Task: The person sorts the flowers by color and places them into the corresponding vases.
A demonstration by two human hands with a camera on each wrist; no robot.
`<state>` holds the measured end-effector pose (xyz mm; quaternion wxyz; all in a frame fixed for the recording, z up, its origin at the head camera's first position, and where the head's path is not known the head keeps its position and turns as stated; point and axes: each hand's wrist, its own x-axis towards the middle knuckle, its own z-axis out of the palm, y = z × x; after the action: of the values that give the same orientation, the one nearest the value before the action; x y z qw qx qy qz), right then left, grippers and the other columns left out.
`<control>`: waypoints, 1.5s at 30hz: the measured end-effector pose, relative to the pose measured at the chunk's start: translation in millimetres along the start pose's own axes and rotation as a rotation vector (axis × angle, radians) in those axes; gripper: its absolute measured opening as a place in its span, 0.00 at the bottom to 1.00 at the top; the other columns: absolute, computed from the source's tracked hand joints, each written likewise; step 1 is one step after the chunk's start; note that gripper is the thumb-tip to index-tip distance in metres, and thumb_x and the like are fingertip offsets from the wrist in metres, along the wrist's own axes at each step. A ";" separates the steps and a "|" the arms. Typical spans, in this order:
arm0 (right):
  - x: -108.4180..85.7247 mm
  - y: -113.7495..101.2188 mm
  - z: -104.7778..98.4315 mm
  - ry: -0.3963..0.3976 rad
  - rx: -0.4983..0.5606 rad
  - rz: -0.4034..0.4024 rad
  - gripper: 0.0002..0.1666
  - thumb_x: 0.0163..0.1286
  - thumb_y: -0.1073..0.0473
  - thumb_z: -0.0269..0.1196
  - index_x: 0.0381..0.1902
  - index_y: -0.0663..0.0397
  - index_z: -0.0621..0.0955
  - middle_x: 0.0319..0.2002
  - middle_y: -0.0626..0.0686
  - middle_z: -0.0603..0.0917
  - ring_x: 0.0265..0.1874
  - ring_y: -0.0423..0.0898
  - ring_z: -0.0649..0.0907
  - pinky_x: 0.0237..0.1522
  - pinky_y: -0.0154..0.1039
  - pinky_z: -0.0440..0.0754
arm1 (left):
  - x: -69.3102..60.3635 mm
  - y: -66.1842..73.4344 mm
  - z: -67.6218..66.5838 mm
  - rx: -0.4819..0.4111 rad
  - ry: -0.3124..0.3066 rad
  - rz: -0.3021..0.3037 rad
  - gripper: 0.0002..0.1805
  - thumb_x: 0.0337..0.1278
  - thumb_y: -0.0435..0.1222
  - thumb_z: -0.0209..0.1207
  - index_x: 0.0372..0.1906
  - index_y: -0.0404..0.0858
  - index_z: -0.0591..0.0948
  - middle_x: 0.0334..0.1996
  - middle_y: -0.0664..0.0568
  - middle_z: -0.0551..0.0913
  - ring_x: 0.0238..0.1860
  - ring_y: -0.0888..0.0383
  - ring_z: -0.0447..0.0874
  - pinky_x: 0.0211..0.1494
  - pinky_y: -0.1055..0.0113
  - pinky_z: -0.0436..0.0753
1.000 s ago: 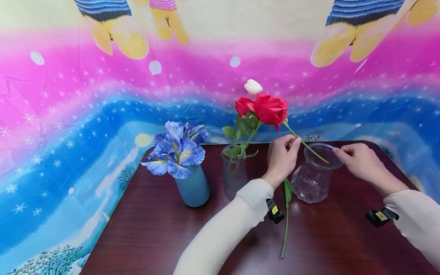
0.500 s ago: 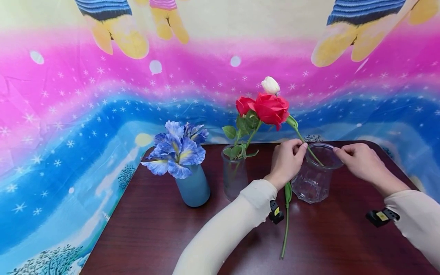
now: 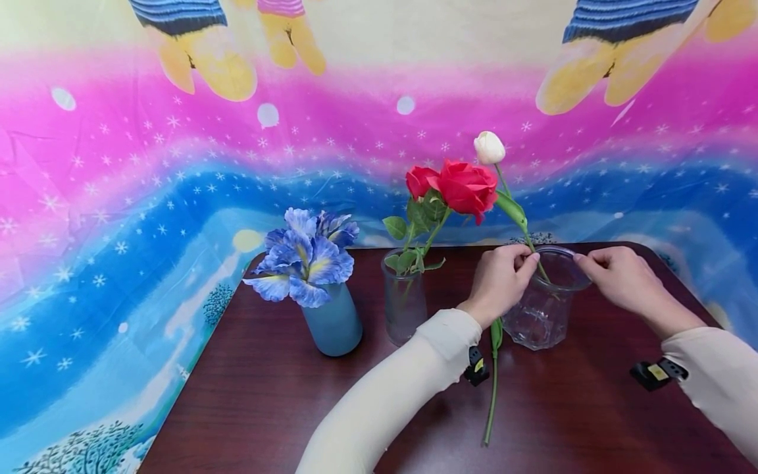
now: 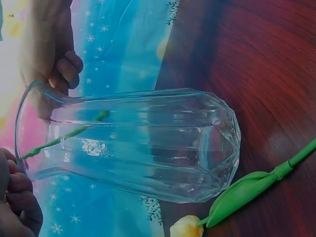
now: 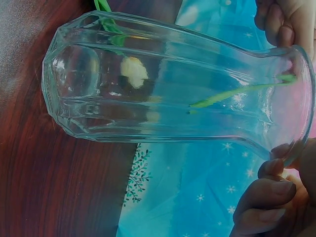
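Note:
My left hand point(image 3: 499, 280) pinches the green stem of a white tulip point(image 3: 489, 148) at the mouth of a clear glass vase point(image 3: 535, 319). The bloom stands above the vase, and the stem slants down through the opening. Inside the glass, the lower stem point(image 4: 69, 137) shows in the left wrist view, its end well above the base. My right hand point(image 3: 628, 280) holds the vase's rim on the right side, thumb and fingers together there, as the right wrist view confirms with the fingers point(image 5: 266, 197) at the rim.
A second tulip point(image 3: 493, 395) lies on the dark wooden table point(image 3: 266, 408); its yellowish bud point(image 4: 186, 227) shows in the left wrist view. Red roses point(image 3: 464, 187) stand in a narrow glass vase point(image 3: 404, 322). Blue irises point(image 3: 308, 260) fill a blue vase point(image 3: 334, 329). A printed cloth hangs behind.
My left hand has moved right and slightly down, bringing the white tulip rightward from behind the roses, more upright, its stem over and into the vase. The right hand has stayed on the rim.

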<state>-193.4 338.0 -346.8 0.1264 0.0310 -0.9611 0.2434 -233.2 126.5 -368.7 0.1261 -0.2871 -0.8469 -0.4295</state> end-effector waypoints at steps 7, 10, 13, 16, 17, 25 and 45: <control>-0.3 0.1 -0.4 0.006 0.000 -0.004 0.31 0.80 0.46 0.52 0.15 0.52 0.65 0.12 0.45 0.61 0.12 0.40 0.61 0.17 0.39 0.58 | 1.8 3.4 -1.0 0.054 -0.027 0.000 0.10 0.73 0.43 0.56 0.41 0.46 0.86 0.18 0.61 0.75 0.18 0.71 0.69 0.24 0.82 0.67; -0.3 -0.2 -0.6 0.000 0.003 -0.002 0.31 0.80 0.46 0.52 0.15 0.52 0.65 0.12 0.45 0.61 0.12 0.41 0.61 0.17 0.39 0.58 | 3.0 5.1 -1.2 0.099 -0.039 -0.004 0.10 0.73 0.44 0.57 0.38 0.47 0.86 0.19 0.63 0.76 0.18 0.71 0.69 0.24 0.82 0.67; -0.5 -0.7 -0.6 -0.011 0.005 0.003 0.32 0.80 0.46 0.51 0.15 0.52 0.65 0.12 0.46 0.61 0.11 0.41 0.61 0.17 0.39 0.58 | 3.9 6.7 -1.2 0.148 -0.060 -0.010 0.10 0.73 0.45 0.56 0.38 0.49 0.86 0.20 0.64 0.77 0.18 0.72 0.70 0.23 0.81 0.67; -0.3 -1.0 -0.6 -0.013 0.004 0.003 0.32 0.80 0.46 0.51 0.15 0.53 0.64 0.12 0.46 0.61 0.11 0.41 0.61 0.17 0.39 0.58 | 4.4 8.2 -1.2 0.189 -0.085 -0.011 0.10 0.72 0.46 0.57 0.39 0.50 0.87 0.21 0.65 0.78 0.17 0.71 0.70 0.22 0.80 0.67; -0.2 -1.0 -0.6 -0.012 0.004 0.002 0.32 0.80 0.46 0.51 0.15 0.53 0.64 0.12 0.46 0.61 0.11 0.41 0.61 0.17 0.39 0.58 | 4.7 8.8 -1.3 0.200 -0.094 -0.012 0.10 0.72 0.46 0.57 0.40 0.50 0.87 0.21 0.65 0.78 0.17 0.71 0.70 0.22 0.79 0.67; 0.9 -0.5 0.1 -0.004 -0.009 -0.002 0.31 0.80 0.46 0.52 0.15 0.53 0.65 0.12 0.45 0.61 0.12 0.39 0.60 0.17 0.39 0.57 | 6.3 15.0 -3.0 0.280 -0.142 -0.041 0.09 0.72 0.47 0.57 0.39 0.53 0.86 0.19 0.66 0.77 0.16 0.71 0.71 0.21 0.78 0.68; 0.0 -2.8 -0.6 -0.016 -0.002 0.016 0.32 0.80 0.45 0.51 0.15 0.52 0.66 0.13 0.46 0.62 0.12 0.41 0.62 0.16 0.39 0.58 | 7.9 18.6 -4.7 0.270 -0.139 -0.119 0.12 0.66 0.48 0.62 0.27 0.53 0.77 0.18 0.64 0.76 0.18 0.70 0.73 0.21 0.77 0.70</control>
<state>-192.9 335.8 -345.0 0.1167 0.0249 -0.9625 0.2435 -228.6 134.4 -350.1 0.0790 -0.2458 -0.9190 -0.2979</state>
